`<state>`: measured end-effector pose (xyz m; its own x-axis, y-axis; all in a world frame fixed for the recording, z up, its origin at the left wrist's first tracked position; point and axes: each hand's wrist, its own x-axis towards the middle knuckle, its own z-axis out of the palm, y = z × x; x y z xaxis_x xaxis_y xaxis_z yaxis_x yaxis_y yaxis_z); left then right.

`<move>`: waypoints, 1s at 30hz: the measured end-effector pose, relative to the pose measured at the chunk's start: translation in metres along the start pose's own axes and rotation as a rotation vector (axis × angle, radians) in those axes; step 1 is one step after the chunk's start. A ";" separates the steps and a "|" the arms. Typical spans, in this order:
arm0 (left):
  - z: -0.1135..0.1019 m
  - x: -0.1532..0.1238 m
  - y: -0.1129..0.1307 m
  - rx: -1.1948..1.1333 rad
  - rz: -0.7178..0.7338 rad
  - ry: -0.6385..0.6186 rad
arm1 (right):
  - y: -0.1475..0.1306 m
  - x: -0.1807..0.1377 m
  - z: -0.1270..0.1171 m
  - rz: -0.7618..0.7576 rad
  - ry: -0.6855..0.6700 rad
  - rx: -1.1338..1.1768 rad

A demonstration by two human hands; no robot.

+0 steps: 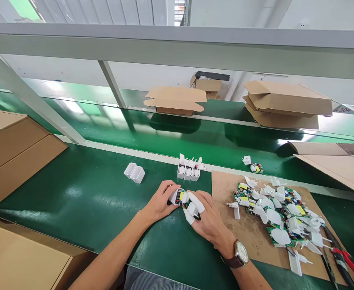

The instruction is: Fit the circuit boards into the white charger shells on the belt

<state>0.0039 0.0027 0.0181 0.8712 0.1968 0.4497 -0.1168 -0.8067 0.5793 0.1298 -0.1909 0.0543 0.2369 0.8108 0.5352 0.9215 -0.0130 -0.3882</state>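
Head view. The left hand [161, 203] and the right hand [207, 219] meet near the front edge of the green workbench [83, 209], both closed around 1 small charger unit [180, 197]: a white shell with a circuit board showing yellow and green parts. The left fingers curl over the shell from the left; the right fingers, 2 of them capped in white finger cots [195, 203], pinch it from the right. A wristwatch [240, 253] sits on the right wrist.

Just behind the hands stands a row of 3 white housings with plug parts [189, 169]. Toward the left, 2 empty white shells [134, 172] lie side by side. At the right, a cardboard sheet [252, 233] carries a heap of circuit boards and white plug pieces [279, 211]; red-handled pliers [344, 259] lie at its right edge. Cardboard boxes [13, 149] flank the bench's left edge. On the raised shelf behind lie folded cartons [175, 100].
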 end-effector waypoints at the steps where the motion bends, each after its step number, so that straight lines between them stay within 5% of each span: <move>1: 0.000 0.000 0.000 -0.004 0.005 0.000 | 0.000 0.000 0.000 -0.003 0.002 -0.004; 30: 0.005 0.002 0.005 0.012 0.068 0.016 | 0.003 -0.002 0.005 -0.016 -0.008 -0.034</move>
<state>0.0074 -0.0038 0.0187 0.8536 0.1508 0.4987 -0.1693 -0.8250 0.5392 0.1310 -0.1902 0.0483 0.2198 0.8157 0.5351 0.9350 -0.0196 -0.3542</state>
